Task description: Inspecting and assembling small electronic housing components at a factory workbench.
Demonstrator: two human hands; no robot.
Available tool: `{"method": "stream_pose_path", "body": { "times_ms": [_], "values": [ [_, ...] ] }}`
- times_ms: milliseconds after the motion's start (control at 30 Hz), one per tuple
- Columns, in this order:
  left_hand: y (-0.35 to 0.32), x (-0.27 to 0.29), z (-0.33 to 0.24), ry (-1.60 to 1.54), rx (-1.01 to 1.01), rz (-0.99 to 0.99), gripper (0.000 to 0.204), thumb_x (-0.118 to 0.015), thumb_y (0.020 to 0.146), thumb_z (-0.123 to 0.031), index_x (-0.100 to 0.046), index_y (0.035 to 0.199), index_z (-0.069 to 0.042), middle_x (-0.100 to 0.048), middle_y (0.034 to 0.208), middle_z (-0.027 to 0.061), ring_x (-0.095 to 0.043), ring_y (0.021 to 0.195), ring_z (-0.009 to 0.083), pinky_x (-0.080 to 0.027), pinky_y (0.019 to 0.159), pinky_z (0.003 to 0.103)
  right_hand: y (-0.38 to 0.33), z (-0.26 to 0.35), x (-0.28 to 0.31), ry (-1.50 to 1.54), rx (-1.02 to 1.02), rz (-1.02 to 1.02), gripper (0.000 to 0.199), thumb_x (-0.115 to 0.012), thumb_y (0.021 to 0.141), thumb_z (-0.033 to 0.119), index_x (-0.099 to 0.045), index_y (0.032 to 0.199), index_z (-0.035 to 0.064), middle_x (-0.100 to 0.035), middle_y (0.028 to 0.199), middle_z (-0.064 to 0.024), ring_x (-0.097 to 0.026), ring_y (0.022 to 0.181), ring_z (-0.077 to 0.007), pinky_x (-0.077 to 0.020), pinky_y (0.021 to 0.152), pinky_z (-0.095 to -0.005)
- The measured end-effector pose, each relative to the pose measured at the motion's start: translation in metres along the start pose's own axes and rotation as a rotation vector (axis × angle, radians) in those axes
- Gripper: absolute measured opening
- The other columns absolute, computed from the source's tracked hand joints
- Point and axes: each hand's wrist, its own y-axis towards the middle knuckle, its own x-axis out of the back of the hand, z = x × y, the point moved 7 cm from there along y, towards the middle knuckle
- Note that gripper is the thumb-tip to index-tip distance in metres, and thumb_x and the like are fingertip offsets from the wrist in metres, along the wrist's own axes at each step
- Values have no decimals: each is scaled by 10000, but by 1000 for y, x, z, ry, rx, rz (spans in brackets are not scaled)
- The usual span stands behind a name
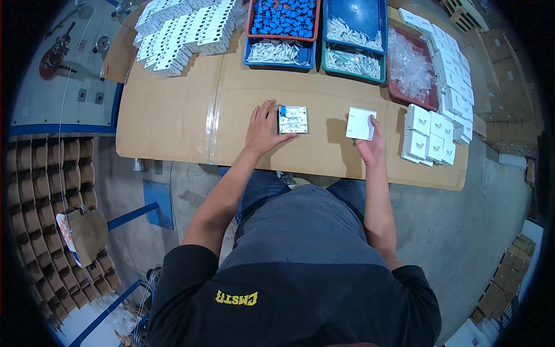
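Observation:
In front of me on the cardboard-covered table lies a small square open box point(293, 120). Inside it are whitish, shiny contents and a blue piece in the far left corner. My left hand point(265, 128) rests beside the box with fingers spread, the thumb along its near edge and the other fingers by its left side. To the right, my right hand point(372, 144) is closed on a flat white square piece point(360, 124), raised a little above the table and casting a shadow to its left. The fingers behind that piece are mostly hidden.
Several white boxes point(179, 34) stand in rows at the far left. Beyond the work spot are trays of blue parts point(283, 18) and white plugs point(277, 53). A red tray of clear bags point(411, 66) and stacked white boxes point(428, 136) sit at the right.

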Motion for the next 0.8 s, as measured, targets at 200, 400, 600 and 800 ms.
{"method": "stream_pose_path", "body": {
  "times_ms": [200,400,600,800],
  "values": [
    [-2,-9,-6,-948,228,-52,887,-850,820,-301,-365,1524,-64,-481,1470,150,-507,1366,279,-416,1147,455,-12,-9,-47,61,-160,215,621,-384,1076,432,-400,1492,-29,-467,1492,-319,-481,1370,-496,-453,1095,-606],
    [-12,-17,-51,-1902,444,4,798,-627,915,-45,-252,1591,-238,-503,1449,165,-562,1314,332,-482,1079,525,-11,-15,-74,161,-202,331,582,-340,1089,404,-351,1559,60,-344,1576,-334,-376,1446,-499,-363,1170,-602],
    [-6,10,-89,-2414,454,257,575,-468,1034,-481,-344,1572,-321,-446,1528,230,-453,1387,490,-387,1119,666,-17,-12,-98,259,-183,327,548,-334,1093,370,-361,1552,73,-311,1595,-326,-293,1481,-523,-296,1210,-609],
    [-7,-1,-88,-2280,578,237,532,-403,1060,-478,-426,1533,-235,-543,1451,197,-529,1332,417,-436,1088,590,-30,-10,-110,209,-205,478,574,-334,1094,417,-358,1556,77,-379,1572,-290,-374,1450,-491,-361,1175,-591]
  ]
}}
